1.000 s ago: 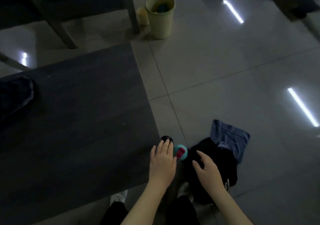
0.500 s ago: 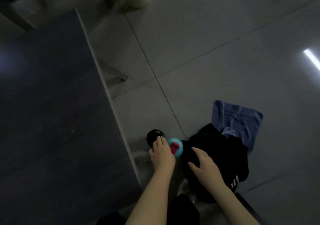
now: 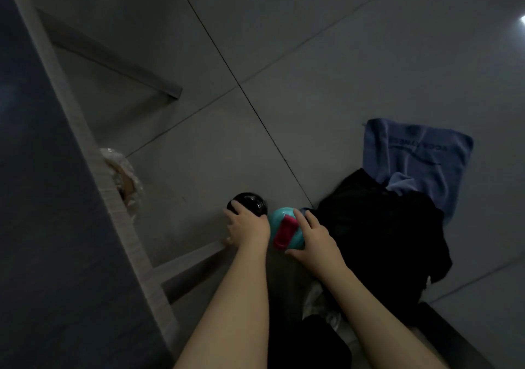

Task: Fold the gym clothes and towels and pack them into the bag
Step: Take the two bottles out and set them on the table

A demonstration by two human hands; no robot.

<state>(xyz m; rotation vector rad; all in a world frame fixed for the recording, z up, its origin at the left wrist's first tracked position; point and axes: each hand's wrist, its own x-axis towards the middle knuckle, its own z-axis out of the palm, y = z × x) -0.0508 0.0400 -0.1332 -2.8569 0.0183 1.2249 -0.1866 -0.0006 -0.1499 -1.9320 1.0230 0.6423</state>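
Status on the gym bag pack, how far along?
Done: nothing visibly packed. The blue towel lies on the floor, its near edge under a crumpled black clothing heap. In hand: left hand grips a black round container, right hand grips a teal bottle with a pink flap. Left: folding and packing everything; no bag is recognisable in view.

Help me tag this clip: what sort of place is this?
Likely an indoor room, perhaps a home: glossy grey tiled floor, a dark table at the left, towel and black clothes lying on the tiles.
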